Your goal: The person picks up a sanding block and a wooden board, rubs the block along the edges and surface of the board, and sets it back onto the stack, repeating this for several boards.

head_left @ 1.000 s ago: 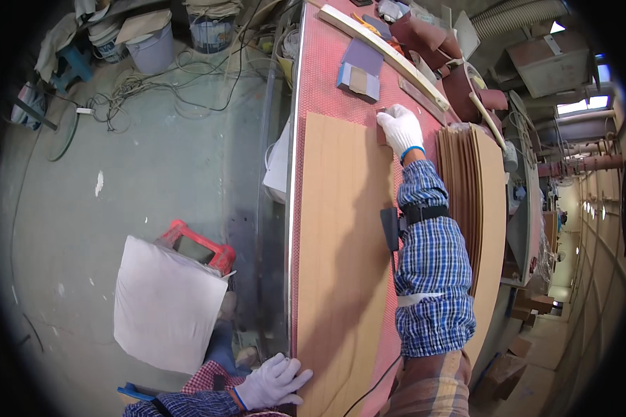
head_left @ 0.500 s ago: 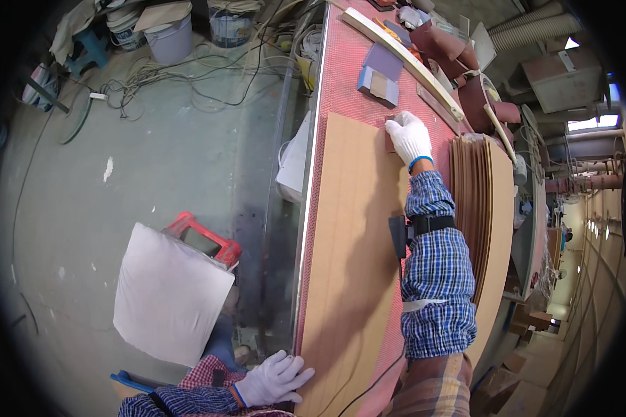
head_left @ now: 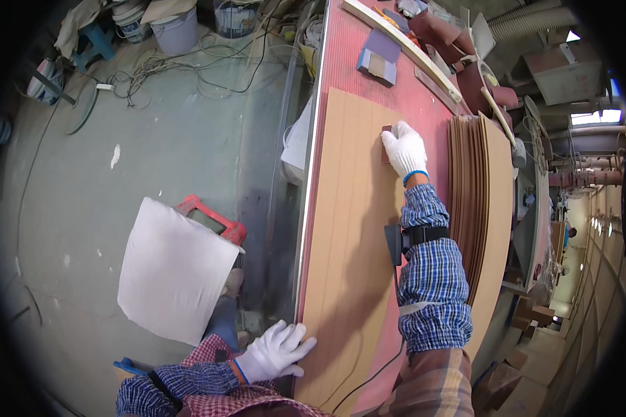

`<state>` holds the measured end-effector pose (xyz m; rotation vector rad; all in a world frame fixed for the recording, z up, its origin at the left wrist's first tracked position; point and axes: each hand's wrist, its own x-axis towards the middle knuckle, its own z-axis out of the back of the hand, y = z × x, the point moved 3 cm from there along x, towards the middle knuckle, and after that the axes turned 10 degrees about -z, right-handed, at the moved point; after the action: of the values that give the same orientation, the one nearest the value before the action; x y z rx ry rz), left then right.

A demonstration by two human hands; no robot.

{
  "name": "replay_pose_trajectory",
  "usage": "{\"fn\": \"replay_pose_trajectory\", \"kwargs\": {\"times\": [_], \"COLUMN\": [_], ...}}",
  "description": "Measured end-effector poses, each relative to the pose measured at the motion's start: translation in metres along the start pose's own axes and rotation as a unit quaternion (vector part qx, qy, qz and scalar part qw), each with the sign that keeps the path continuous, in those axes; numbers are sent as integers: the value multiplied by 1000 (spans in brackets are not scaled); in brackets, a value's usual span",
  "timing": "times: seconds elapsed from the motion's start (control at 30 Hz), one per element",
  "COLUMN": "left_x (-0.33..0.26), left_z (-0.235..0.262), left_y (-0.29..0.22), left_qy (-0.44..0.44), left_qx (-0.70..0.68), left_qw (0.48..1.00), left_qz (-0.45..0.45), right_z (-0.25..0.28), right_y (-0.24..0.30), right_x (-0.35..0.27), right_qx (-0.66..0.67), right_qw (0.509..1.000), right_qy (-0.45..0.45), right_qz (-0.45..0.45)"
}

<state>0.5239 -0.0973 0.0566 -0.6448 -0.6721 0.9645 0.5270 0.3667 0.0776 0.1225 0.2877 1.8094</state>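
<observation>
A long light-brown wood panel point(head_left: 351, 208) lies lengthwise in front of me on a red textured tabletop. My right hand point(head_left: 405, 149), in a white knit glove, is closed on a reddish-brown sanding block point(head_left: 386, 147) at the panel's right edge, near its far end. Most of the block is hidden under the glove. At the panel's near left edge my left hand point(head_left: 273, 353), gloved too, has its fingers spread, with the fingertips touching the panel.
A stack of thin curved panels point(head_left: 476, 201) stands right of my right arm. Farther back lie an open blue box point(head_left: 378, 62), a pale wooden strip point(head_left: 414, 52) and rolls of brown abrasive sheet point(head_left: 442, 33). Left on the floor are a white-covered stool point(head_left: 177, 271) and loose cables point(head_left: 163, 69).
My right hand has drawn the sanding block a short way nearer to me along the panel's right edge. The view has shifted slightly. My left hand stays at the panel's near left edge.
</observation>
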Motion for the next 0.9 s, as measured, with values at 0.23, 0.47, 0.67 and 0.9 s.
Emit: {"fn": "replay_pose_trajectory", "kwargs": {"times": [0.23, 0.47, 0.67, 0.9], "left_x": [-7, 2, 6, 6], "left_z": [-9, 6, 8, -6], "left_y": [-10, -11, -9, -5], "left_qy": [3, 0, 26, 157], "left_qx": [23, 48, 85, 199], "left_qw": [999, 996, 989, 944], "left_qz": [25, 73, 120, 212], "right_z": [1, 6, 1, -39], "right_y": [-34, -59, -99, -161], "right_x": [-99, -214, -330, -496], "right_qx": [-4, 27, 26, 21], "right_qw": [999, 997, 997, 999], "right_qy": [27, 53, 64, 34], "right_qz": [-31, -42, -47, -23]}}
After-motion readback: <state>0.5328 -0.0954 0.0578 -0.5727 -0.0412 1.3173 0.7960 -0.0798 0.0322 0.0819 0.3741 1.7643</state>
